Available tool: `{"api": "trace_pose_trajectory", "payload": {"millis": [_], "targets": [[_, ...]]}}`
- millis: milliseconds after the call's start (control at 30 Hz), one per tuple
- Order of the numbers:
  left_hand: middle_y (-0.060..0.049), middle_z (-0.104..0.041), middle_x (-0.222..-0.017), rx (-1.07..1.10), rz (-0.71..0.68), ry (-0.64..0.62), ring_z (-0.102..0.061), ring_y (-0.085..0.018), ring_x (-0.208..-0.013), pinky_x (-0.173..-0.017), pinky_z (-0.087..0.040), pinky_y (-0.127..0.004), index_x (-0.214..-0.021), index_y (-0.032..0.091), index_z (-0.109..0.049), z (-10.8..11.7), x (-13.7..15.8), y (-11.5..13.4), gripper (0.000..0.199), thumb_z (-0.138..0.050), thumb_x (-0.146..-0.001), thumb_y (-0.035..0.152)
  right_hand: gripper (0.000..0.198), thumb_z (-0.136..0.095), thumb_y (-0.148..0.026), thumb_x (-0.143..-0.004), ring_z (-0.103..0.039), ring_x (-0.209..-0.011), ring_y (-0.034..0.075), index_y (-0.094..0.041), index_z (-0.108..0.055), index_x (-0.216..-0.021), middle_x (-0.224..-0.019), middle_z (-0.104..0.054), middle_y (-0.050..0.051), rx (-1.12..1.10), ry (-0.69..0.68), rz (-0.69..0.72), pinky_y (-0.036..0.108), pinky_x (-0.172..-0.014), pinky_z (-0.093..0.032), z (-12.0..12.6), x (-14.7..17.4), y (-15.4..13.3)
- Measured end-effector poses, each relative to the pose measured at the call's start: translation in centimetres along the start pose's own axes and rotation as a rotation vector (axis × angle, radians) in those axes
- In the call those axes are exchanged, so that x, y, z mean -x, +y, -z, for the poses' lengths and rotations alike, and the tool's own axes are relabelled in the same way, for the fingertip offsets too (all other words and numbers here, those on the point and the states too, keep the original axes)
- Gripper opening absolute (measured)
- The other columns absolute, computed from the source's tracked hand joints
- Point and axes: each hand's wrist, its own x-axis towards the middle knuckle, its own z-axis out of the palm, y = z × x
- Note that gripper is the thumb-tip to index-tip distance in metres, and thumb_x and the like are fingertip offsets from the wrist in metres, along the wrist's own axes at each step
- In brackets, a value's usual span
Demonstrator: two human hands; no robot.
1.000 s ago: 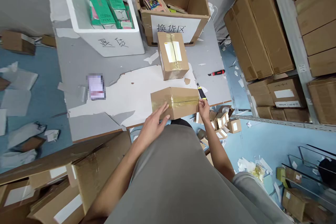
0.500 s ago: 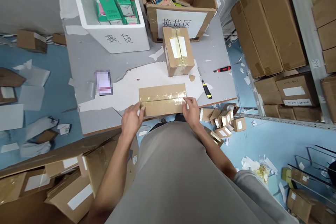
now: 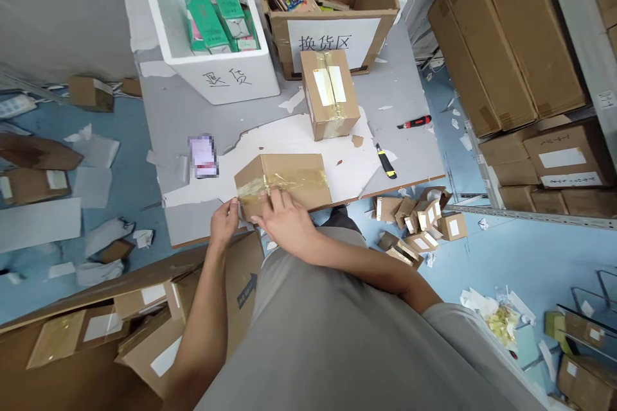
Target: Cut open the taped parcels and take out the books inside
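A taped cardboard box (image 3: 306,170) lies near the front edge of the worktable, its left end tilted into view. A strip of clear packing tape (image 3: 249,189) runs along its top seam and over the left end. My left hand (image 3: 224,222) is closed in a pinch at the left end, where the tape meets my fingertips. Across the box reaches my right hand (image 3: 285,221), fingers stretched out and resting on the top near the left edge. Its palm hides part of the box's front side.
Behind stand a second taped box (image 3: 330,96), a white foam bin (image 3: 226,80) with green cartons, and a large open carton (image 3: 376,32). A red knife (image 3: 415,122) and a yellow-black knife (image 3: 385,160) lie at the right. More boxes (image 3: 427,221) are on the floor.
My right hand has moved from the box's right end to its left end. The box has turned and tilted, showing its left end. My left hand has shifted slightly left and closed.
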Motion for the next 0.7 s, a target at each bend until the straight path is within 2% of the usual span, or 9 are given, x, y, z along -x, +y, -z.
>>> {"api": "trace_pose_trajectory", "payload": {"millis": [100,233,333,400,467,533,600,700], "targets": [[-0.015,-0.087,-0.114,0.112,0.013,0.028,-0.080,-0.033,-0.117,-0.111,-0.063,-0.047,-0.108,0.017,-0.078,-0.5,1.2,1.1,0.039,-0.062,-0.096,0.051,0.045,-0.050,-0.043,-0.123,-0.073,-0.126,0.032,-0.015,-0.068,-0.153,-0.149,-0.070,0.024,-0.041,0.030,-0.133,0.044,-0.105,-0.067,0.3,1.2,3.7],[-0.014,-0.087,-0.107,0.260,-0.037,0.000,-0.083,-0.030,-0.105,-0.103,-0.067,-0.043,-0.100,0.018,-0.076,-2.6,2.8,4.2,0.030,-0.073,-0.092,0.047,0.031,-0.054,-0.037,-0.119,-0.077,-0.116,0.032,-0.021,-0.076,-0.135,-0.139,-0.075,0.019,-0.194,0.170,-0.399,0.047,-0.107,-0.065,-0.1,3.4,13.3],[-0.015,-0.088,-0.112,0.314,-0.111,-0.101,-0.085,-0.030,-0.109,-0.106,-0.067,-0.044,-0.106,0.018,-0.077,-4.7,3.7,7.7,0.029,-0.080,-0.090,0.042,0.024,-0.066,-0.032,-0.108,-0.079,-0.115,0.031,-0.019,-0.078,-0.124,-0.125,-0.083,0.016,-0.465,0.274,-0.587,0.049,-0.112,-0.063,-0.9,4.5,20.9],[-0.014,-0.089,-0.116,0.264,-0.148,-0.140,-0.085,-0.032,-0.112,-0.109,-0.066,-0.045,-0.117,0.018,-0.081,-5.7,4.1,9.8,0.031,-0.079,-0.092,0.038,0.031,-0.079,-0.039,-0.096,-0.081,-0.110,0.033,-0.018,-0.080,-0.119,-0.113,-0.086,0.016,-0.692,0.318,-0.712,0.052,-0.111,-0.065,-1.4,4.8,24.5],[-0.013,-0.089,-0.118,0.174,-0.178,-0.140,-0.086,-0.033,-0.115,-0.111,-0.065,-0.047,-0.125,0.019,-0.083,-6.1,4.1,11.5,0.034,-0.077,-0.094,0.034,0.039,-0.086,-0.048,-0.088,-0.082,-0.109,0.034,-0.016,-0.081,-0.110,-0.107,-0.086,0.017,-0.780,0.332,-0.730,0.053,-0.108,-0.068,-1.7,4.9,26.5],[-0.011,-0.089,-0.121,0.118,-0.209,-0.126,-0.085,-0.035,-0.116,-0.111,-0.064,-0.048,-0.128,0.021,-0.085,-6.0,3.9,12.5,0.036,-0.074,-0.096,0.032,0.044,-0.088,-0.055,-0.084,-0.083,-0.110,0.036,-0.016,-0.081,-0.103,-0.109,-0.086,0.020,-0.796,0.350,-0.708,0.053,-0.108,-0.068,-1.9,4.9,27.3],[-0.009,-0.089,-0.124,0.122,-0.242,-0.132,-0.085,-0.034,-0.116,-0.110,-0.065,-0.047,-0.129,0.022,-0.086,-5.7,4.0,12.6,0.036,-0.074,-0.097,0.032,0.049,-0.087,-0.061,-0.083,-0.082,-0.113,0.035,-0.018,-0.080,-0.103,-0.116,-0.085,0.020,-0.804,0.403,-0.673,0.054,-0.112,-0.067,-1.9,5.2,27.3],[-0.008,-0.090,-0.122,0.148,-0.238,-0.136,-0.086,-0.034,-0.114,-0.108,-0.066,-0.045,-0.126,0.023,-0.087,-5.7,4.7,11.5,0.034,-0.074,-0.096,0.031,0.051,-0.088,-0.067,-0.079,-0.081,-0.115,0.034,-0.022,-0.078,-0.103,-0.122,-0.084,0.017,-0.832,0.492,-0.619,0.054,-0.116,-0.064,-2.2,6.2,27.0]]}}
